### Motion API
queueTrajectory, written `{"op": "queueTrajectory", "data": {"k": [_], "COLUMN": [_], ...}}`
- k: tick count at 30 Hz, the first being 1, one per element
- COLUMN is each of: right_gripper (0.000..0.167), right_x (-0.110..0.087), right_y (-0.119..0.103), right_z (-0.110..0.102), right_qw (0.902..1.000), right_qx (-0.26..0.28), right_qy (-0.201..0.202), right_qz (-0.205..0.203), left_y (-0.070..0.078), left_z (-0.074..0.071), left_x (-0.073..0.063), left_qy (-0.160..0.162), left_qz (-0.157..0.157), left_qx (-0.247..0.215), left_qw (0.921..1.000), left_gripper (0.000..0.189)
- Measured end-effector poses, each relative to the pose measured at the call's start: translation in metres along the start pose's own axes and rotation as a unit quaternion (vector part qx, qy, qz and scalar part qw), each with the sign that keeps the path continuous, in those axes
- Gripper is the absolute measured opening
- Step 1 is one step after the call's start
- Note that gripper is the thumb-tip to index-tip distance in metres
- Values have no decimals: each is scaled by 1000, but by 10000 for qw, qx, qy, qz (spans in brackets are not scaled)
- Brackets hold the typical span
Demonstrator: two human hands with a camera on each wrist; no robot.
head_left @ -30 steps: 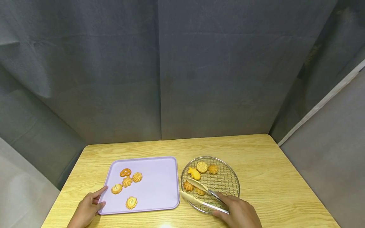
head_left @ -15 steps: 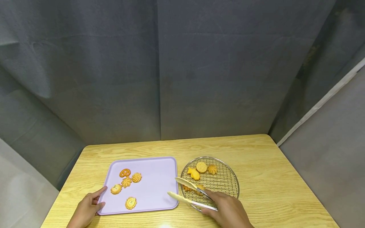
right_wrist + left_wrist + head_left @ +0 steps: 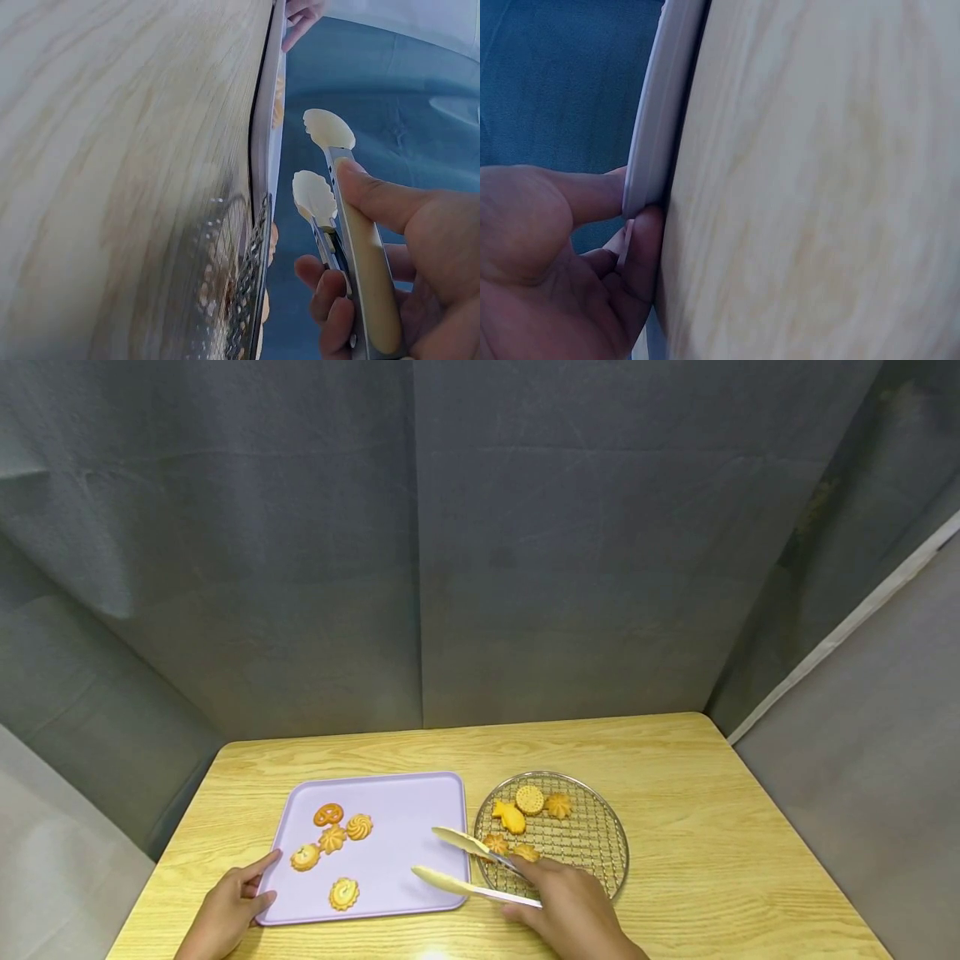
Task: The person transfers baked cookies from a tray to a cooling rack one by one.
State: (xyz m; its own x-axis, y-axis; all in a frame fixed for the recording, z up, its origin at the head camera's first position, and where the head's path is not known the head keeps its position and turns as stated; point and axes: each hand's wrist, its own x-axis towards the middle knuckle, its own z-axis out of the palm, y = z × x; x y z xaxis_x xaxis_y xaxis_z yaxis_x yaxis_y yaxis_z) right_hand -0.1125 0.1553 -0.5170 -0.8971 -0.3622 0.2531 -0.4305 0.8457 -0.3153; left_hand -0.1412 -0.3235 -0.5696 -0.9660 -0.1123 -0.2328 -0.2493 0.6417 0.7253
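My left hand pinches the near-left corner of a lilac tray, the thumb above and fingers beneath in the left wrist view. On the tray lie a pretzel, a swirl cookie, a flower-shaped cookie and two scalloped cookies with pale centres. My right hand holds metal tongs with cream tips. The tips are spread, nothing between them, over the tray's right part. A round wire rack bears a fish-shaped cookie, a round dotted cookie and several flower-shaped ones, partly behind the tongs.
Tray and rack sit side by side on a wooden table. Grey curtains hang behind the table's back edge and at both sides.
My right hand has moved left with the spread tongs, from over the rack's lower left to over the tray's right part. The left hand and the cookies stay put.
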Motion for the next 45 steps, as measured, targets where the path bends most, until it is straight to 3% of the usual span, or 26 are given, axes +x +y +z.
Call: {"op": "queueTrajectory", "data": {"k": [11,25,45], "right_gripper": [66,68,65], "right_x": [14,25,41], "right_y": [-16,-35,-71], "right_z": [6,20,43], "right_qw": [9995,9990,9989], "right_qx": [143,265,-2], "right_qy": [-285,-307,-218], "right_qz": [-32,-203,-408], "left_y": [0,1,1], "left_z": [1,0,1], "left_x": [1,-1,0], "left_qy": [25,12,55], "left_qz": [-7,28,8], "left_qx": [14,59,55], "left_qw": [10000,10000,10000], "left_gripper": [60,60,60]}}
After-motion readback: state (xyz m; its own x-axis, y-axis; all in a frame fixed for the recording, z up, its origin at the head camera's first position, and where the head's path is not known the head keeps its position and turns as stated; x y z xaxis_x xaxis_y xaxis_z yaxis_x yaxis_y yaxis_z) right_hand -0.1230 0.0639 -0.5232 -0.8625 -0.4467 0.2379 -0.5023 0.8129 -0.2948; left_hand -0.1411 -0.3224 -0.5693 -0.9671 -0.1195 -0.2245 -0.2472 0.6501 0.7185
